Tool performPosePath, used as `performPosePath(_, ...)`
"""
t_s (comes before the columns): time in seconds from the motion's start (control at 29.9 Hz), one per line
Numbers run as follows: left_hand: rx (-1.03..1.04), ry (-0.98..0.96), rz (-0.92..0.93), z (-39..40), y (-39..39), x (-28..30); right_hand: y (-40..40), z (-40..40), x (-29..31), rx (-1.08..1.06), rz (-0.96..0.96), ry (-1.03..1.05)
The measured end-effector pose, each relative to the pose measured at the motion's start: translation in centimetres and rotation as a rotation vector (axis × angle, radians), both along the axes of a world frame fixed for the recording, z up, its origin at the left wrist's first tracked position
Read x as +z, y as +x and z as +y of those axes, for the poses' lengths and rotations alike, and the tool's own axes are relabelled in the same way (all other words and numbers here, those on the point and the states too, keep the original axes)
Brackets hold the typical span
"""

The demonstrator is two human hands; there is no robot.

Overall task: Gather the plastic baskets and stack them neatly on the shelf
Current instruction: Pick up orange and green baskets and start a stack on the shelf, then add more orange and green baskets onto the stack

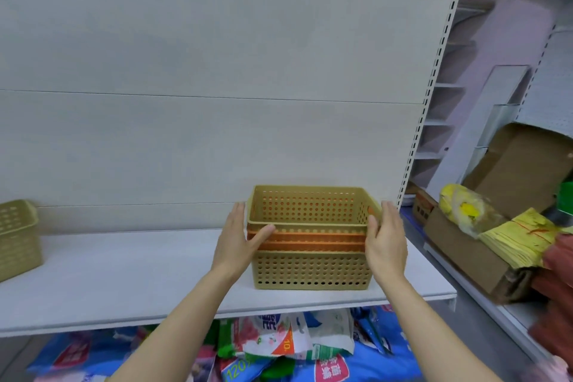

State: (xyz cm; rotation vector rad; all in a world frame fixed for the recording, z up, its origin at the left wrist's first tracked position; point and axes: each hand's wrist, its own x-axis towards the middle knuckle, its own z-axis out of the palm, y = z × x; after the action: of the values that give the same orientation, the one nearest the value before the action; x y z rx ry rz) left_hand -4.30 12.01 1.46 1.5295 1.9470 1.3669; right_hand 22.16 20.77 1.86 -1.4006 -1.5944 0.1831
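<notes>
A stack of nested perforated plastic baskets (311,270) stands on the white shelf (124,282), right of centre. A tan basket is at the bottom, orange ones are in the middle, and a tan basket (307,205) sits on top. My left hand (240,239) presses the stack's left side, thumb on the front rim of the top basket. My right hand (386,239) clasps the right side at the same height. Another tan basket (17,236) stands alone at the shelf's far left edge.
A slotted upright (434,71) bounds the shelf on the right, behind a plain white back panel. Colourful packaged goods (294,347) fill the level below. To the right lie cardboard boxes (496,226) with yellow paper bundles and bags.
</notes>
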Motion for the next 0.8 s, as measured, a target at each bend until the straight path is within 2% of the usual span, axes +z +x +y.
performPosePath(0.07,0.07,-0.049,0.16,-1.2,-0.9,0.4,-1.7,-0.8,-0.1,0.033,-0.181,0.132)
performPosePath(0.13,0.127,-0.049,0.351,-3.1,-2.1,0.4,-4.1,-2.7,0.0,0.12,-0.27,0.19)
performPosePath(0.33,0.322,-0.029,0.682,-10.9,-8.1,0.0,-13.2,-9.1,-0.7,0.421,-0.321,0.244)
performPosePath(0.47,0.432,-0.101,0.803,-17.3,-14.2,-1.1,-20.2,-14.0,-1.6,0.526,-0.311,0.24)
performPosePath(0.8,0.591,-0.229,0.908,-34.2,-28.5,-2.8,-36.9,-26.5,-4.5,0.737,-0.274,0.244)
